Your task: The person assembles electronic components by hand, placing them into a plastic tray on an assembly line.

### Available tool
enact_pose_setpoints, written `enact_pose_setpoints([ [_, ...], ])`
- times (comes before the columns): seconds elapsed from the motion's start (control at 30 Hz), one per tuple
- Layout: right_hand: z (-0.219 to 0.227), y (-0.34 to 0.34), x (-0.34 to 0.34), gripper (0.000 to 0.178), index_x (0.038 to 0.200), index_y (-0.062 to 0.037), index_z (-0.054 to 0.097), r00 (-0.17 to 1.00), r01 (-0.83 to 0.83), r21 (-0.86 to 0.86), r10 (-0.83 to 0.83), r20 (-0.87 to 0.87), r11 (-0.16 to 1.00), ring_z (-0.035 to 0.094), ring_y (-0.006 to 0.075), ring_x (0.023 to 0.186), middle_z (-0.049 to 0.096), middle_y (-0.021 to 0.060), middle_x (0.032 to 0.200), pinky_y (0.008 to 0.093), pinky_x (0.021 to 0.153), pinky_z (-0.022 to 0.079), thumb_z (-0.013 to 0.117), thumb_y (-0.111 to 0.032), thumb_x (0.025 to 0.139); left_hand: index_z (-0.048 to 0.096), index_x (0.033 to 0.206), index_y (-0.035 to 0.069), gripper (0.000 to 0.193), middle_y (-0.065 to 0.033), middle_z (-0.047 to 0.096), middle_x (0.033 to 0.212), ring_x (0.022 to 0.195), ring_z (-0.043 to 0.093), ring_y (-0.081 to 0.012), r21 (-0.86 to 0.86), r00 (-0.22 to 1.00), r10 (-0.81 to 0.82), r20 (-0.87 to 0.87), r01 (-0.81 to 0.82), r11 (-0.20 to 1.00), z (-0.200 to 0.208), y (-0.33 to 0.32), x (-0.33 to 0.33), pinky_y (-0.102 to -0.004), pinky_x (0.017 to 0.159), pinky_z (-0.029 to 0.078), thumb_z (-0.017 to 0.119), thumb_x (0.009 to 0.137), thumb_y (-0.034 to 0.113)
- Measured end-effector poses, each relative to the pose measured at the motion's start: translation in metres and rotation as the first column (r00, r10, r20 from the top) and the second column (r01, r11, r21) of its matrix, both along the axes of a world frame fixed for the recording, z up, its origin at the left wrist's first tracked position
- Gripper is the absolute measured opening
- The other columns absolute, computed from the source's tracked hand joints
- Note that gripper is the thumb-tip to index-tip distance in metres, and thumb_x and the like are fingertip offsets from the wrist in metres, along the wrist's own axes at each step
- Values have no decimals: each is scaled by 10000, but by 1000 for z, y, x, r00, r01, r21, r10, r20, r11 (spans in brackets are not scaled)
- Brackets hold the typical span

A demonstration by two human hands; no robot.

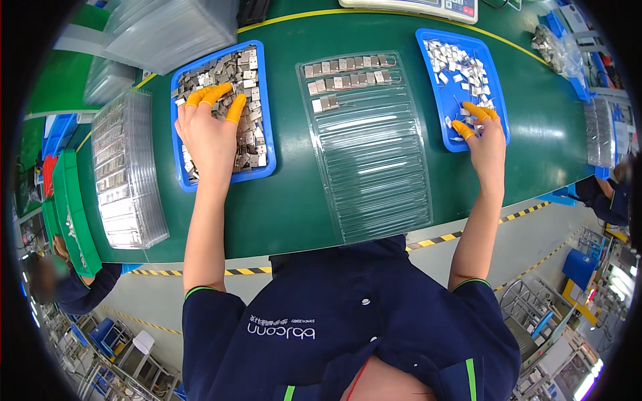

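My left hand (208, 137), with orange finger cots, reaches into a blue tray (271, 150) heaped with small silvery metal housings (249, 127). Its thumb and fingertips are apart, touching the heap; I see nothing held between them. At the right, my right hand (488, 144) dips into a second blue tray (428, 67) of small white parts with thin wires (461, 63). Its cot-covered thumb and fingers are spread above the near end of that tray. Between the trays lies a clear ribbed plastic tray (374, 167), its far rows holding metal pieces (348, 65) with short wires.
A stack of filled clear trays (124, 167) stands left of the housings, with clear plastic sheets (170, 30) behind. A scale (428, 7) sits at the far edge. Green bins (73, 214) and a co-worker's sleeve (90, 291) are at the left; another person (605, 200) is at the right.
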State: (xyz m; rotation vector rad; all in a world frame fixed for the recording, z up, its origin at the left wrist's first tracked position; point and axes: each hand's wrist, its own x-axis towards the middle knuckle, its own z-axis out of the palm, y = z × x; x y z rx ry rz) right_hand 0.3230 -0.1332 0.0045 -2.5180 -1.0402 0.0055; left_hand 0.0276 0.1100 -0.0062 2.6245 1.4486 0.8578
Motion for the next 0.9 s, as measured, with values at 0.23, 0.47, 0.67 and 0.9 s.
enact_pose_setpoints([
  [0.23, 2, 5, 6, 272, 964, -20, 671, 970, 169, -66, -177, -164, 983, 623, 252, 747, 651, 143, 883, 334, 671, 487, 721, -115, 713, 663, 869, 10, 258, -133, 603, 924, 937, 511, -300, 71, 977, 42, -208, -27, 997, -3, 5, 6, -400, 853, 377, 713, 728, 220],
  [0.47, 4, -2, 1, 307, 1005, -19, 649, 998, -49, 89, 53, -33, 995, 601, 294, 859, 621, 167, 1009, 340, 757, 473, 710, -90, 712, 655, 855, 26, 174, -97, 619, 813, 741, 580, -226, -130, 997, 64, 54, -56, 990, 12, -4, 11, -333, 700, 463, 725, 725, 117],
  [0.67, 7, 5, -8, 269, 943, -5, 662, 988, -120, 28, 123, -91, 992, 603, 297, 838, 626, 151, 946, 364, 746, 475, 715, -69, 687, 631, 1013, -16, 212, -64, 638, 899, 809, 604, -119, -406, 762, 107, 639, 216, 888, 17, -25, 5, -234, 758, 468, 641, 802, -5],
  [0.9, 9, 11, -6, 196, 858, 23, 658, 986, -85, -56, 75, -150, 995, 607, 285, 817, 625, 159, 882, 357, 716, 482, 710, -53, 684, 583, 1037, -37, 210, -184, 659, 900, 708, 662, -191, -568, 494, 332, 804, 472, 674, 15, -79, 17, -186, 489, 458, 607, 844, 41],
])
